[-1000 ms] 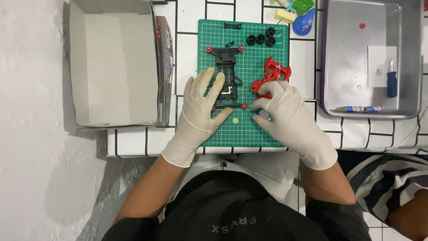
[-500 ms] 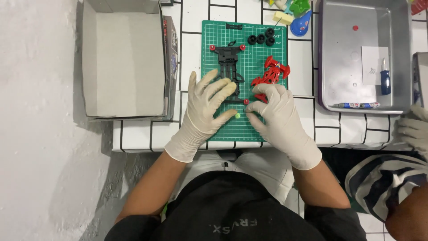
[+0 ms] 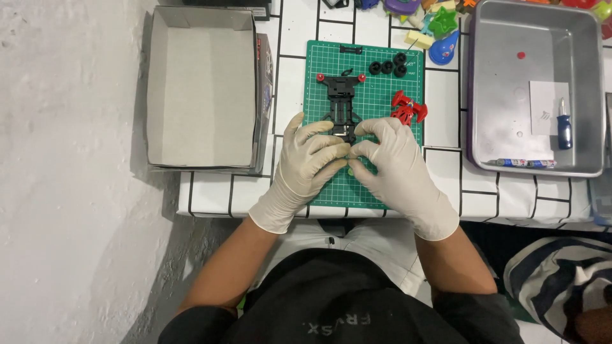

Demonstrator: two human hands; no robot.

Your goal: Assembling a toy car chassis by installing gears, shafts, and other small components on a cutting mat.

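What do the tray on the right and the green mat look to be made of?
The tray looks like brushed metal: dull grey sheen, thin rolled rim. The mat seems rubbery plastic: flat matte green with a printed grid, though the look leaves this open.

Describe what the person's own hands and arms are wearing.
Both the left hand and the right hand wear thin, cream-white disposable gloves whose cuffs end just past the wrists. The forearms are bare, with no visible watch or markings. Black short sleeves show at the upper arms.
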